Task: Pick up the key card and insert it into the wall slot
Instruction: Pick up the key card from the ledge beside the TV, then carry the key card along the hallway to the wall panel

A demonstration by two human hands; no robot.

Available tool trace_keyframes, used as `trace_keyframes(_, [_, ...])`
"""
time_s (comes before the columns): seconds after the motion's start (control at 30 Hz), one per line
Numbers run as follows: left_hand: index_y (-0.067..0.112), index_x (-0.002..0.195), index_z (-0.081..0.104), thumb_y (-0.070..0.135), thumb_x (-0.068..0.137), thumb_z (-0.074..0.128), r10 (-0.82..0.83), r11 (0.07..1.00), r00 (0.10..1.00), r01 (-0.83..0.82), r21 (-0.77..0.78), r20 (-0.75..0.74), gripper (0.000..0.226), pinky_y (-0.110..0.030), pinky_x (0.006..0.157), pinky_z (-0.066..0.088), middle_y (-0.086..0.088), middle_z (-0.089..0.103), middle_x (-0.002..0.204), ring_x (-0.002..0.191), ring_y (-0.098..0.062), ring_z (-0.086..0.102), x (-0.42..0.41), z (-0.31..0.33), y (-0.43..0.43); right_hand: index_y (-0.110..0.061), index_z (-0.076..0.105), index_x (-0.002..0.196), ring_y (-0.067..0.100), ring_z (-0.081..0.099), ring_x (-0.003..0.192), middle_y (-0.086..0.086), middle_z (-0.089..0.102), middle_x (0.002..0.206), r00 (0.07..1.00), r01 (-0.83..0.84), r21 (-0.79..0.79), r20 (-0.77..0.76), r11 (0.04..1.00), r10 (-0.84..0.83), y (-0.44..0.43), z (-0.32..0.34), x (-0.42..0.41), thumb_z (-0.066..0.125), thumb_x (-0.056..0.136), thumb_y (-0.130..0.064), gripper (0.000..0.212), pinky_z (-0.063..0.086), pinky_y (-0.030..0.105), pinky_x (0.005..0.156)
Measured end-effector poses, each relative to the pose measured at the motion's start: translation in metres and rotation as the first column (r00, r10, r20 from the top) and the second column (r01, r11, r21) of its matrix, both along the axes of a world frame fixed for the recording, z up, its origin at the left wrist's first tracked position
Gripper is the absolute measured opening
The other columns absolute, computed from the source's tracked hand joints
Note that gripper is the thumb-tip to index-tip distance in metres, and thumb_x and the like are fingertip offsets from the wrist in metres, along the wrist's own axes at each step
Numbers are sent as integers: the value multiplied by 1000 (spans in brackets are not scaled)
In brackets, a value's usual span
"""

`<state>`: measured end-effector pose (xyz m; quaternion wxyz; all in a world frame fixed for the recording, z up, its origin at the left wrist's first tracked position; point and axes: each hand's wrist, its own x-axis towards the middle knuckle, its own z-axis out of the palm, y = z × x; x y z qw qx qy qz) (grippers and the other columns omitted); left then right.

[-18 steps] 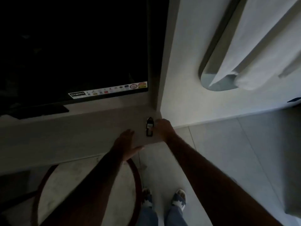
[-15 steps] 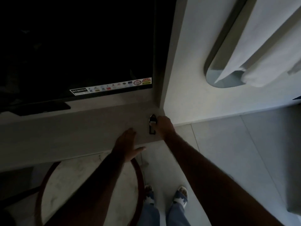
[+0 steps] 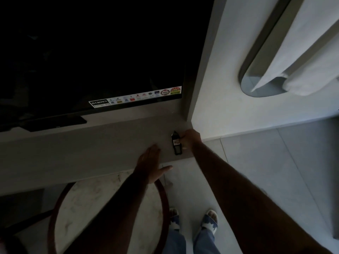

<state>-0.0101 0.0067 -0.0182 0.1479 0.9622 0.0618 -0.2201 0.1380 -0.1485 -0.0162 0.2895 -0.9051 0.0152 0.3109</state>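
Observation:
The room is dim. A small dark key card [image 3: 176, 143] with a light label lies on the grey shelf [image 3: 91, 154] near its right end, close to the wall corner. My right hand [image 3: 189, 139] rests against the card's right edge, fingers curled onto it; a firm grip cannot be confirmed. My left hand [image 3: 151, 163] lies flat, palm down, fingers apart, on the shelf's front edge to the left of the card. No wall slot is visible.
A black television [image 3: 91, 52] with a sticker strip stands on the shelf behind. A white wall [image 3: 220, 88] with a towel [image 3: 302, 52] on a hanger rises on the right. A round marble table [image 3: 102, 213] sits below left; my feet stand on grey tiles.
The view has shifted slightly. My right hand has closed in against the card's right edge. My left hand stays flat on the shelf.

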Motion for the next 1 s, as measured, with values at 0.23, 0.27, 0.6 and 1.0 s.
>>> trace_keyframes(0.23, [15,158,19,81,79,48,39,997,998,-42,-60,-40,107,-48,122,22,-8,14,168,154,-26,15,13,27,-13,-15,71,80,22,69,85,6,72,91,996,56,225,56,973,-70,-34,32,-4,83,69,-13,17,57,42,91])
trace_keyframes(0.27, [16,158,18,78,82,50,30,998,999,-32,-59,-31,104,-48,122,21,-8,13,169,154,-26,13,17,33,-17,-11,71,85,18,64,83,5,70,89,990,12,225,134,974,-43,-43,40,-5,83,68,-13,21,55,40,89])
trace_keyframes(0.6, [18,159,15,78,83,48,-115,988,987,126,-94,115,103,-48,123,17,-7,8,170,155,-26,8,70,117,-94,-29,73,65,11,63,62,0,75,72,846,129,392,436,911,-308,-163,137,2,81,64,-5,25,50,29,65])
trace_keyframes(1.0, [14,159,15,76,85,49,-334,918,885,383,-99,325,102,-47,123,16,-9,11,169,155,-24,8,125,236,-244,-18,78,85,2,65,68,-6,74,76,663,237,362,618,902,-422,-323,279,4,85,67,-27,20,50,14,72])
